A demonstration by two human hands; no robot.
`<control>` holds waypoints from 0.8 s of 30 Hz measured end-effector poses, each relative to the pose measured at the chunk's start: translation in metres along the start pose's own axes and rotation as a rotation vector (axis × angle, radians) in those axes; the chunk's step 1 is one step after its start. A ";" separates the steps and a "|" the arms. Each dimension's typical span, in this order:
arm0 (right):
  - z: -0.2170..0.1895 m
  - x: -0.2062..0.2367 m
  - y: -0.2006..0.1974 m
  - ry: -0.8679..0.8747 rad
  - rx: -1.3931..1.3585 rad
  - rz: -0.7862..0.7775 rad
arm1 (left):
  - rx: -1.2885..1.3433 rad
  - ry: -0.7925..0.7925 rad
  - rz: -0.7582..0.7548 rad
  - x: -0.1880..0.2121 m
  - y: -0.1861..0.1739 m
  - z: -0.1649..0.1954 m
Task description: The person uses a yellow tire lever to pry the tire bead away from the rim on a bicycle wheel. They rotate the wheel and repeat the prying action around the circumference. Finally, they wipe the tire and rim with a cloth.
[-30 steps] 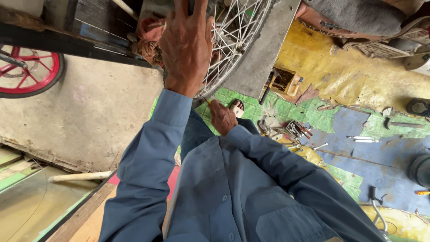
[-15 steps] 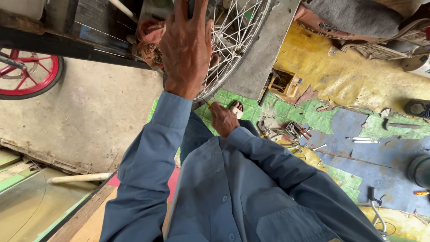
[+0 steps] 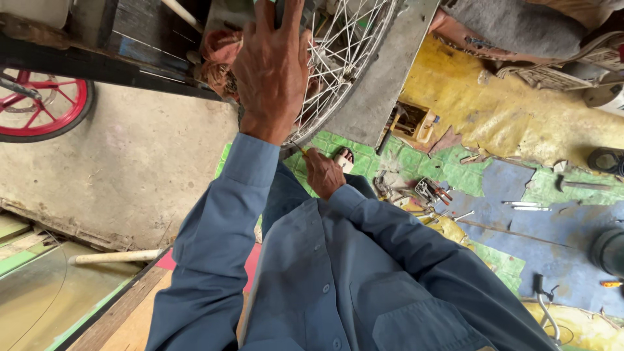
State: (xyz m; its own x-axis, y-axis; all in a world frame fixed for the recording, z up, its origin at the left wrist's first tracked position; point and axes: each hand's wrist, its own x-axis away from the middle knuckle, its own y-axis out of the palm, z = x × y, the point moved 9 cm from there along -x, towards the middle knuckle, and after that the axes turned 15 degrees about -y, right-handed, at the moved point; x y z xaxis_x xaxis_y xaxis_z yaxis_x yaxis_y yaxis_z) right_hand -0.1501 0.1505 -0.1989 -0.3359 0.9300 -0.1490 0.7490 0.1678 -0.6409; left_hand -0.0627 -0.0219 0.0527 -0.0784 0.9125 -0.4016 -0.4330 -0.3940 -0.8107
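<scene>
The silver spoked wheel with thin wire spokes point(image 3: 344, 58) stands at the far side of the scene, near the top middle, leaning against a grey concrete slab point(image 3: 383, 78) on its right. The person's left hand point(image 3: 273, 68) is raised and laid over the wheel, fingers spread and reaching up across the spokes; the palm side is hidden, so I cannot tell whether it grips a spoke or only rests there. The right hand point(image 3: 323, 172) sits lower and nearer, just under the wheel's rim, curled closed around a thin tool with a yellowish tip point(image 3: 300, 151) that points up toward the spokes. Both arms wear blue long sleeves point(image 3: 214, 240).

Behind the left hand lies a bundle of reddish-brown rag point(image 3: 218, 55). Far left, a red-rimmed wheel with a black tyre point(image 3: 39, 107) stands on the pale concrete floor point(image 3: 130, 169). To the right, a patchy green, blue and yellow floor covering point(image 3: 520, 195) carries scattered metal hand tools point(image 3: 432, 192) and a small open wooden box point(image 3: 413, 120). A pale wooden stick point(image 3: 114, 257) lies near left.
</scene>
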 end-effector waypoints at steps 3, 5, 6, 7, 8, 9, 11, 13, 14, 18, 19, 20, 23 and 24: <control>0.002 0.004 0.002 -0.019 -0.057 0.078 | 0.004 -0.006 -0.024 0.000 0.004 -0.002; 0.008 0.006 0.006 0.027 -0.054 0.082 | 0.000 -0.005 -0.030 -0.002 0.009 -0.005; 0.005 0.004 0.006 -0.019 -0.082 0.120 | -0.007 0.001 -0.019 -0.003 0.011 -0.006; 0.001 0.005 0.005 -0.060 -0.113 0.154 | -0.015 0.004 -0.014 -0.004 0.013 -0.009; -0.003 0.005 0.005 -0.098 -0.143 0.185 | -0.001 0.021 -0.001 -0.005 0.014 -0.010; -0.003 0.005 0.010 -0.074 -0.179 0.162 | 0.015 0.037 0.009 -0.006 0.016 -0.012; -0.003 0.008 0.020 -0.030 -0.248 0.124 | 0.008 0.072 0.069 -0.007 0.019 -0.012; -0.006 0.011 0.025 -0.042 -0.247 0.130 | -0.046 0.106 0.173 -0.006 0.017 -0.011; -0.006 0.012 0.028 -0.046 -0.246 0.133 | -0.024 0.074 0.111 -0.009 0.024 -0.015; -0.001 0.021 0.040 -0.136 -0.168 0.135 | 0.026 0.055 0.056 -0.008 0.028 -0.019; 0.012 0.022 0.050 -0.058 -0.143 0.061 | 0.023 0.078 0.095 -0.006 0.023 -0.018; 0.025 0.025 0.060 0.020 -0.117 -0.012 | 0.020 0.068 0.089 -0.006 0.023 -0.020; 0.023 0.024 0.050 -0.172 -0.079 0.175 | 0.008 0.051 0.070 -0.006 0.024 -0.020; 0.030 0.024 0.055 -0.108 -0.090 0.135 | -0.002 0.047 0.068 -0.006 0.024 -0.020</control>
State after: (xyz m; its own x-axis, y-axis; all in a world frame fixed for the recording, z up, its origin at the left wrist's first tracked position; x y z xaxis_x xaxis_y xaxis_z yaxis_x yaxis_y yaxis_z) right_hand -0.1340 0.1718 -0.2606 -0.2847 0.9064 -0.3120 0.8378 0.0772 -0.5404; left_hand -0.0546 -0.0388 0.0270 -0.0649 0.8774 -0.4754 -0.4263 -0.4552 -0.7817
